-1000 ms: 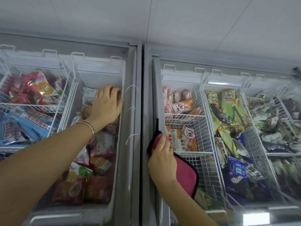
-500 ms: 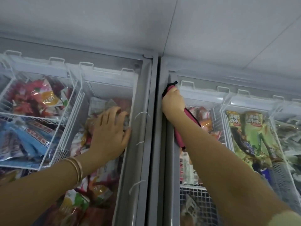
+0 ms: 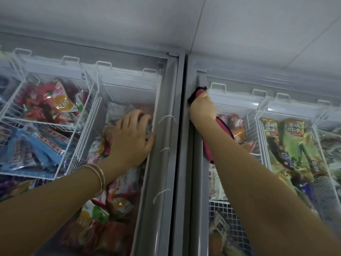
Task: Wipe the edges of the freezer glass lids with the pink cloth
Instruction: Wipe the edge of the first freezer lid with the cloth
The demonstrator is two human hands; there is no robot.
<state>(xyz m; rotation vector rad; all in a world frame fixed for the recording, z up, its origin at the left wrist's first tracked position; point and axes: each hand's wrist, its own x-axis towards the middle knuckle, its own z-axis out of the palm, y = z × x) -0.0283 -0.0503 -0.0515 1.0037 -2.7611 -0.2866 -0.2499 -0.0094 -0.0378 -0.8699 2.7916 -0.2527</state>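
R hand [image 3: 203, 109] gripped cloth [image 3: 224, 134] at far end of R lid's [image 3: 198, 163] edge; L hand [image 3: 132, 139] lay flat, fingers spread, on L lid [image 3: 129, 85].

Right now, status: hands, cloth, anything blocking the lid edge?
Right hand shut on cloth, pressed on right lid's left edge, near far corner. Left hand open, flat on left lid. Nothing blocking.
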